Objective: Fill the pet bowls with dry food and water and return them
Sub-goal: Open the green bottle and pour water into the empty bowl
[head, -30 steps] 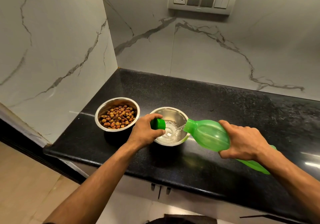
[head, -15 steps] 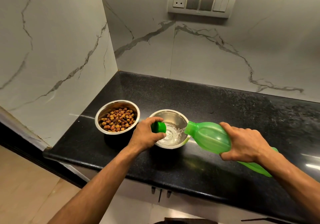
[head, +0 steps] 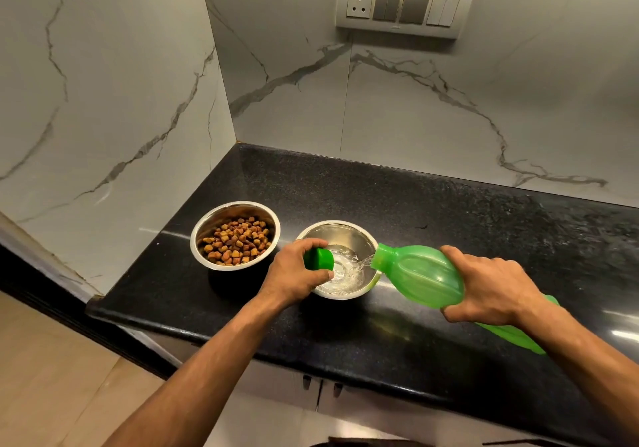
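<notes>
**Green bottle tipped over steel bowl as water ran in**

Green plastic dominated the scene: a translucent water bottle (head: 420,279) lay nearly on its side in the air, its long axis running from lower right to upper left, its open mouth pointing left and slightly down over the rim of a steel bowl (head: 349,234). A thin stream of water (head: 359,263) fell from the mouth into a shallow pool in that bowl. The right hand (head: 491,285) gripped the bottle round its middle, fingers curled over the top and thumb underneath. The left hand (head: 294,279) held the bottle's green cap (head: 320,259) at the bowl's near-left rim, fingers wrapped around it; whether the hand touched the rim could not be told.

Two steel bowls stood on the black speckled table (head: 449,211), near its front edge. The second bowl (head: 235,234), just to the left of the first and apart from it, held brown and tan dry kibble (head: 237,241) that covered its bottom. One bottle and one cap were in view.

No brand or label could be read on the bottle or the bowls. On the veined marble wall (head: 415,107) behind, a white switch plate (head: 404,5) carried one three-pin socket and three switch modules, with no legible writing.
</notes>
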